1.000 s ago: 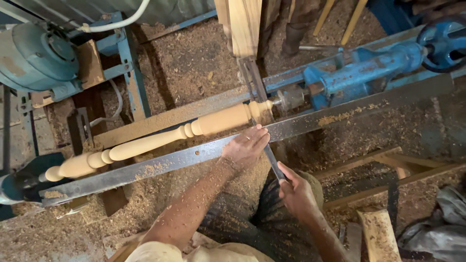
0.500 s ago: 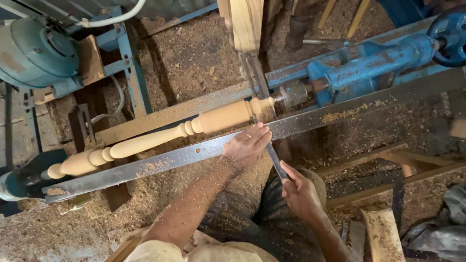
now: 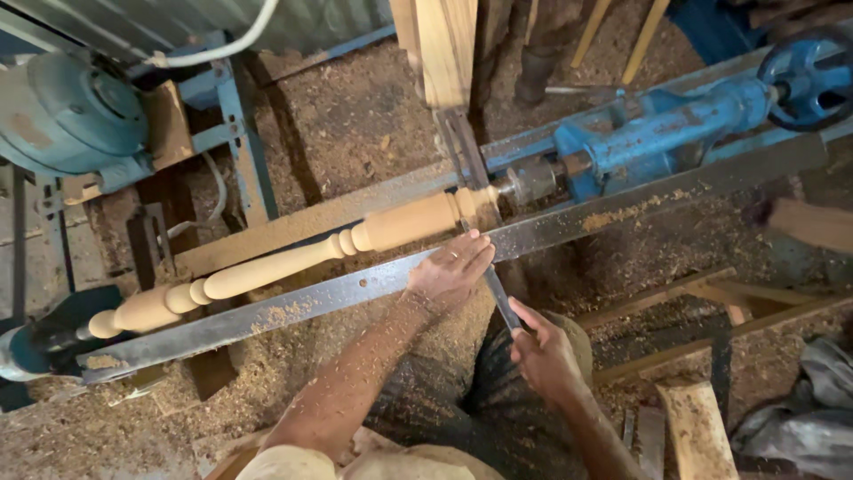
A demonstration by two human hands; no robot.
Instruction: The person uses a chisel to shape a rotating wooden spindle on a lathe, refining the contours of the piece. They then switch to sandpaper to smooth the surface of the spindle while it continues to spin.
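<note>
A turned wooden spindle (image 3: 293, 262) is mounted on a lathe, running from lower left to the blue tailstock (image 3: 657, 124) at upper right. My left hand (image 3: 453, 267) rests on the long metal tool rest (image 3: 267, 311) near the spindle's right end, pressing down on the blade of a metal chisel (image 3: 499, 298). My right hand (image 3: 544, 356) grips the chisel's lower end, close to my lap. The chisel tip lies under my left hand's fingers, so its contact with the wood is hidden.
A teal motor (image 3: 67, 111) sits at upper left. A pale wooden plank (image 3: 440, 49) stands behind the lathe. Sawdust covers the floor. A wooden block (image 3: 697, 427) and timber frame (image 3: 711, 293) lie at lower right, with grey cloth (image 3: 804, 409) beside them.
Both hands hold almost the same places on the chisel; only the camera view has shifted slightly.
</note>
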